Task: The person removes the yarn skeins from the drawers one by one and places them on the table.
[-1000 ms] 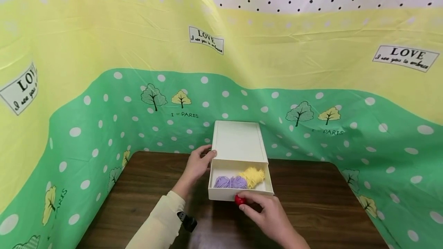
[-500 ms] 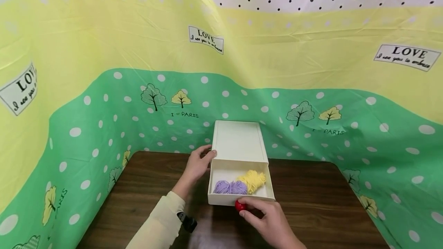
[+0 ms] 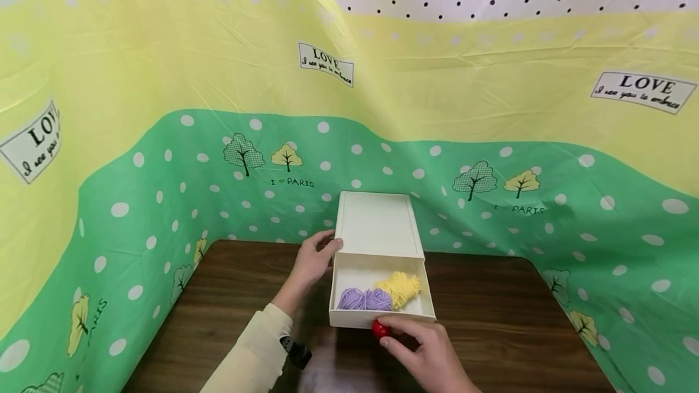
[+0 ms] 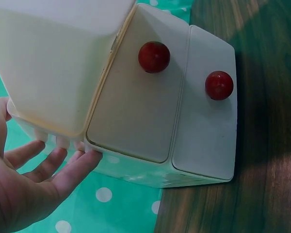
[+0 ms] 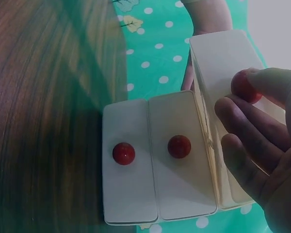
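A white drawer cabinet [image 3: 377,223] stands against the back cloth, and its top drawer [image 3: 352,319] is pulled out. Inside the drawer lie a purple yarn bundle [image 3: 363,300] and a yellow yarn bundle [image 3: 403,288], side by side and touching. My right hand [image 3: 423,349] pinches the drawer's red knob [image 5: 246,86] between thumb and fingers. At the cabinet's left side is my left hand [image 3: 312,261], its fingertips touching the side wall with the fingers fairly straight, as the left wrist view shows. Its thumb lies at the top edge.
Two lower drawers, the middle one [image 4: 136,107] and the bottom one [image 4: 203,131], are closed, each with a red knob. Dark wooden table [image 3: 246,296] surrounds the cabinet. Green and yellow printed cloth [image 3: 382,162] hangs close behind and at both sides.
The top drawer has slid a little further out toward me, along with the right hand on its knob. Both yarn bundles moved with it. The left hand has stayed in place.
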A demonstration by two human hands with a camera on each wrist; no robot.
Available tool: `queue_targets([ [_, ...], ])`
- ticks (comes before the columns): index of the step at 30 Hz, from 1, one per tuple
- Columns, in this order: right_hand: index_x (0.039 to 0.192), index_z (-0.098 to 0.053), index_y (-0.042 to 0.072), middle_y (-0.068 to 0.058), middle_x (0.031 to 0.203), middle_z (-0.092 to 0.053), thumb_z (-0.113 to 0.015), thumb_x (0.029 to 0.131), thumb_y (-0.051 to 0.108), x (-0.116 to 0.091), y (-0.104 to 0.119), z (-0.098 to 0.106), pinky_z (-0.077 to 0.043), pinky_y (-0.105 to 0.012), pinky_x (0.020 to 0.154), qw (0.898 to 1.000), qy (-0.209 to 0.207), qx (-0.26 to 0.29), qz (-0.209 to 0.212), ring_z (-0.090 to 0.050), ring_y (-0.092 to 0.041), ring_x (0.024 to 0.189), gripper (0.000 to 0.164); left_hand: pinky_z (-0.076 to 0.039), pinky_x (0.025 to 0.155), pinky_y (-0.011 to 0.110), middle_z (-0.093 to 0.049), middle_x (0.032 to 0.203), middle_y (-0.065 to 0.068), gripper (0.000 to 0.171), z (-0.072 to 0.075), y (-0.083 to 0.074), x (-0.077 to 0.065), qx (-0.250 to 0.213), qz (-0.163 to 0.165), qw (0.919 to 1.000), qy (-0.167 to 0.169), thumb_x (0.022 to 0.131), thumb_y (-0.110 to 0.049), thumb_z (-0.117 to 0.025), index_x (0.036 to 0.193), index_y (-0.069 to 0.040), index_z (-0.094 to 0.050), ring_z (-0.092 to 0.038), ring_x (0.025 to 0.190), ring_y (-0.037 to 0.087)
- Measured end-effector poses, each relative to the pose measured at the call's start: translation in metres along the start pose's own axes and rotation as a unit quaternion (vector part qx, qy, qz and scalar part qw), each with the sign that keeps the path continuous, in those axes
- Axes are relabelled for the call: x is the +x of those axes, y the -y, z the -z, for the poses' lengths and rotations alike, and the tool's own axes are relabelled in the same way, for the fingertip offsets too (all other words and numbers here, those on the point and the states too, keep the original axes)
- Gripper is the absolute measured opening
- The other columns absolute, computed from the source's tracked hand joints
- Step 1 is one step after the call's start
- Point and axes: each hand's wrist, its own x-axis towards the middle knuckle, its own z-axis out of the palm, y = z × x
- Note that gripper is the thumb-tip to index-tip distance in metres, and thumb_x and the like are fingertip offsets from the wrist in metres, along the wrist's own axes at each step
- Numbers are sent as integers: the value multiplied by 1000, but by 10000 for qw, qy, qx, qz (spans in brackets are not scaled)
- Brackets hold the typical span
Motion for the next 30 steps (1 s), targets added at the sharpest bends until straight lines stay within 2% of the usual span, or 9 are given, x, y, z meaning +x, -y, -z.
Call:
queue_targets([
  [4, 117, -77, 27, 11, 108, -77, -81, 90, 23, 0, 1, 5, -61, -26, 74, 9997, 1, 28, 223, -72, -5, 91, 27, -63, 79, 44, -63, 127, 17, 55, 0, 1, 0, -1, 24, 10000, 1, 99, -39, -67, 145, -9, -57, -71, 101, 27],
  [10, 110, -78, 30, 16, 101, -77, -80, 89, 29, 3, 13, 19, -59, -25, 70, 9999, 46, -119, 40, -71, -1, 86, 21, -63, 79, 45, -63, 127, 17, 56, 1, 1, 1, -13, 13, 10000, 5, 99, -40, -67, 145, -9, -56, -71, 101, 27],
  [17, 101, -78, 28, 19, 91, -74, -83, 87, 26, 11, 34, 33, -54, -19, 59, 9974, -303, -528, 385, -63, 4, 73, 15, -63, 79, 45, -63, 126, 18, 57, 1, -1, 1, -10, 22, 10000, 25, 99, -38, -68, 146, -8, -55, -70, 101, 27],
  [25, 99, -79, 23, 16, 91, -74, -88, 81, 19, 27, 48, 43, -49, -12, 54, 9927, -475, -846, 718, -61, 6, 71, 21, -63, 76, 43, -62, 125, 19, 57, 2, 0, 2, -58, -38, 10000, 66, 99, -36, -67, 146, -5, -54, -70, 99, 27],
  [30, 103, -79, 21, 13, 92, -74, -90, 79, 16, 39, 48, 46, -49, -15, 55, 9920, -297, -1034, 660, -60, 4, 72, 27, -63, 76, 43, -62, 125, 19, 56, 3, 0, 3, -105, -10, 9999, 55, 99, -35, -67, 146, -6, -54, -70, 99, 27],
])
